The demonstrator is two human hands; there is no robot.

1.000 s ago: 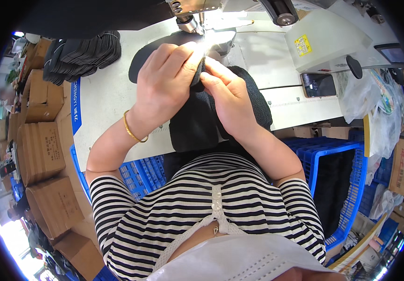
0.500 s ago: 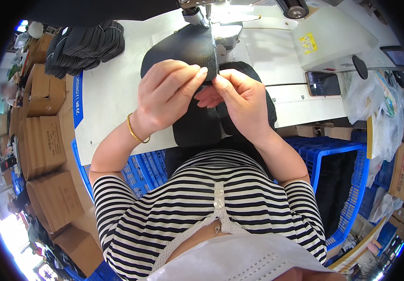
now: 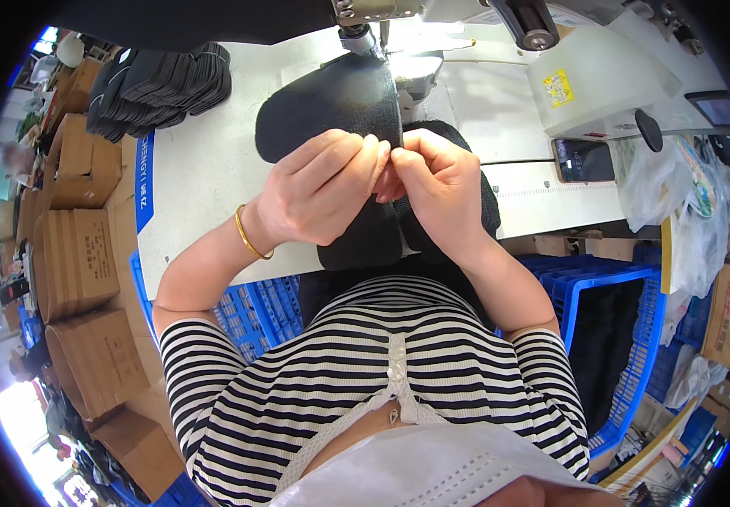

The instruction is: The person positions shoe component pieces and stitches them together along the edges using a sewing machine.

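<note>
A black, rounded fabric piece (image 3: 322, 106) lies under the head of a sewing machine (image 3: 363, 38), its straight right edge running toward me from the needle area. My left hand (image 3: 322, 188) is closed in a pinch at the near end of that edge. Beside it, my right hand (image 3: 442, 190) pinches the same edge with thumb and forefinger, and the fingertips of both hands nearly meet. The pinched corner is mostly covered by my fingers. More black fabric (image 3: 356, 241) hangs below my hands at the table's front edge, and a black textured piece (image 3: 489, 203) shows behind my right wrist.
A stack of black sole-shaped pieces (image 3: 162, 89) sits at the back left of the white table (image 3: 204, 186). A phone (image 3: 585, 160) lies on the right. Blue plastic crates (image 3: 614, 279) stand below the table; cardboard boxes (image 3: 77, 253) line the left.
Both hands have come slightly nearer to me, and my left hand has moved right toward the right one. The fabric's near corner, visible earlier, is now behind my fingers.
</note>
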